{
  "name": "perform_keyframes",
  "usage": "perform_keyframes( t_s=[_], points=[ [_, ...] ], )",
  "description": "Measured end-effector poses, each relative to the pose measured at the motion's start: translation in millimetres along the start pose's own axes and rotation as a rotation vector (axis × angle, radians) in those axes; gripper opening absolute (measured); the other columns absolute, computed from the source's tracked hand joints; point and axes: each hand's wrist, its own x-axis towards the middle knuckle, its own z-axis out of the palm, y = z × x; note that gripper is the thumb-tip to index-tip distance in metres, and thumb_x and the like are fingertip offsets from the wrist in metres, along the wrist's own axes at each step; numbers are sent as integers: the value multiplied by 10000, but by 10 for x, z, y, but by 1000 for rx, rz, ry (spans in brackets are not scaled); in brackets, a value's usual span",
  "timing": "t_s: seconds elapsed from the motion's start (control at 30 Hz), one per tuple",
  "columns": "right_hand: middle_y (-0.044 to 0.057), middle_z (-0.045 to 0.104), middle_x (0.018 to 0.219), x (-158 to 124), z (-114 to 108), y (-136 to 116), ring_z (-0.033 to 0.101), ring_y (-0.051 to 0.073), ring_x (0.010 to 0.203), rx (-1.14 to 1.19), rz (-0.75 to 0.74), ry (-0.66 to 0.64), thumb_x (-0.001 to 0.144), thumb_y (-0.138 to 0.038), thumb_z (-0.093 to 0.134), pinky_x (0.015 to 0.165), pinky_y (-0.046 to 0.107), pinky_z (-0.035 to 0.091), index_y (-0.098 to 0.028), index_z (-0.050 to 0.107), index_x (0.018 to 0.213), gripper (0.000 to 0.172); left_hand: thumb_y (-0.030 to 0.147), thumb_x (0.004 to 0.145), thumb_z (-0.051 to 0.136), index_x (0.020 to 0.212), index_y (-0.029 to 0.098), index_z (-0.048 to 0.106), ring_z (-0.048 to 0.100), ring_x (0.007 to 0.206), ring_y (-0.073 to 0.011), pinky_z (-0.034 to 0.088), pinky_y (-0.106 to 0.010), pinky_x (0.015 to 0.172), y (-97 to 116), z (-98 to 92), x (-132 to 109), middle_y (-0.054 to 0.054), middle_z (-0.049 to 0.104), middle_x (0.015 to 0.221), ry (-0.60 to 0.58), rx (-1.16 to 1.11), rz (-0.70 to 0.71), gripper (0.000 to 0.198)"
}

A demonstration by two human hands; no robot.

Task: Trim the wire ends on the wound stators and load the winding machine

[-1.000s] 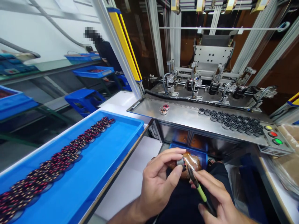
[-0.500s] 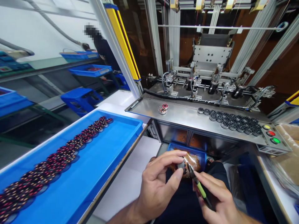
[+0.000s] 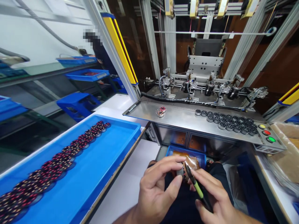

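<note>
Between thumb and fingers, my left hand [image 3: 158,183] grips a small round motor stator [image 3: 180,171], seen partly edge-on. My right hand [image 3: 213,194] is closed around a pair of cutting pliers [image 3: 198,189] with black and green handles. The jaws of the pliers point at the near face of the stator; whether they touch it I cannot tell. Both hands are over my lap, above a blue bin [image 3: 202,153] with brown plastic-wrapped material [image 3: 192,161] in it. Two wound stators [image 3: 160,112] with copper and red sit on the metal ledge [image 3: 179,118] ahead.
At left, a blue tray [image 3: 93,177] holds rows of wound stators [image 3: 58,160]. Many black unwound cores [image 3: 230,121] stand on the ledge's right, beside a button box [image 3: 268,141]. A winding machine [image 3: 205,67] rises behind. Far left, a person [image 3: 102,56] is by more trays.
The view has tilted and shifted slightly, so the scene sits a little lower and further left. Both hands keep their hold on the stator and the pliers, with only small movement.
</note>
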Motion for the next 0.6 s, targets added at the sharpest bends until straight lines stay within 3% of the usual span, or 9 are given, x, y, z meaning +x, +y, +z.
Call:
perform_keyframes(
  t_s=[0.33, 0.5, 0.6],
  points=[
    [74, 743, 895, -6, -20, -13, 726, 202, 747, -86, -5, 20, 764, -32, 560, 665, 252, 627, -231, 576, 1441, 706, 76, 847, 679, 1026, 249, 751, 756, 994, -212, 614, -301, 891, 5, 5, 11, -71, 795, 1072, 26, 13, 9, 259],
    [72, 778, 909, 60, -87, -36, 760, 185, 788, -117, 115, 73, 763, -39, 589, 747, 228, 629, -218, 678, 1325, 597, 118, 864, 695, 1018, 240, 744, 740, 1042, -232, 615, -306, 876, -39, -42, 35, -102, 762, 1160, 7, 58, 49, 203],
    [84, 789, 952, 44, -153, -20, 771, 195, 838, -131, 186, 73, 770, -80, 613, 825, 256, 625, -206, 695, 1303, 554, 105, 841, 722, 1104, 239, 713, 729, 1047, -243, 620, -352, 893, -127, -103, 33, -136, 686, 1294, -61, 89, 157, 295]
  ],
)
